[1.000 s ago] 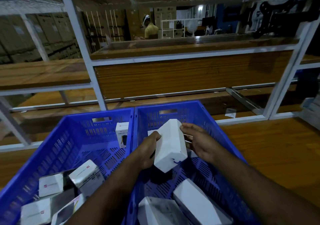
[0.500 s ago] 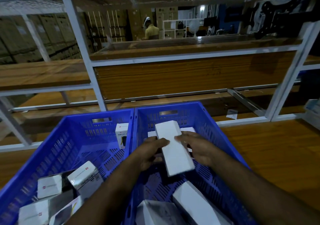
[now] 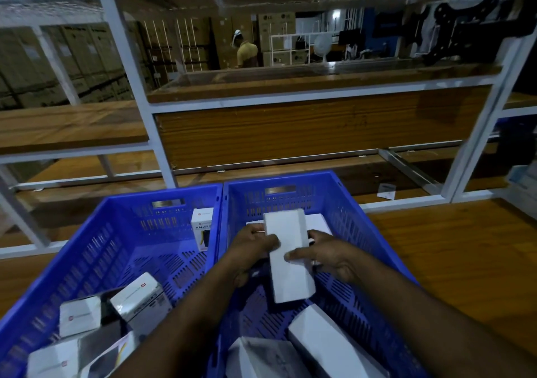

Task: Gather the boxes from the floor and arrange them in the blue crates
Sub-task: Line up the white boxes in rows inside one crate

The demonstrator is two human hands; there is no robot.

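Two blue crates stand side by side on the wooden floor, the left crate (image 3: pixel 96 249) and the right crate (image 3: pixel 357 223). Over the right crate, both hands hold a long white box (image 3: pixel 287 249) lengthwise. My left hand (image 3: pixel 250 249) grips its left edge and my right hand (image 3: pixel 325 255) presses its right side. Another white box (image 3: pixel 318 222) lies flat at the far end beneath it. Two more white boxes (image 3: pixel 325 345) rest at the near end. The left crate holds several boxes (image 3: pixel 139 299), and one upright box (image 3: pixel 202 229) leans on the dividing wall.
A white metal rack (image 3: pixel 151 133) with wooden shelves stands right behind the crates. A small label card (image 3: pixel 386 191) lies on its lowest shelf. Bare wooden floor (image 3: pixel 453 261) spreads to the right. A person in a yellow shirt (image 3: pixel 247 52) stands far behind.
The white box has turned from tilted on its corner to lying lengthwise and has sunk lower and farther into the right crate. My right hand has come onto its right side.
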